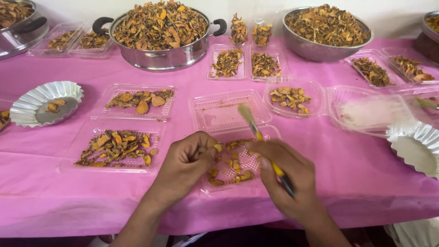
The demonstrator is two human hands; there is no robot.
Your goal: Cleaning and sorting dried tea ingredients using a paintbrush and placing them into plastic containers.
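While a fluted foil dish (45, 103) sits at the far left of the pink tablecloth (55, 201), two clear trays of orange dried slices (116, 148) lie just right of it. Nearer the front edge, the left hand (185, 167) pinches a small orange slice (218, 147) between its fingertips over a clear plastic tray (233, 162). Beside it, the right hand (288, 180) is closed around a yellow-handled brush (263, 142), bristles pointing away over an open tray lid (228, 112).
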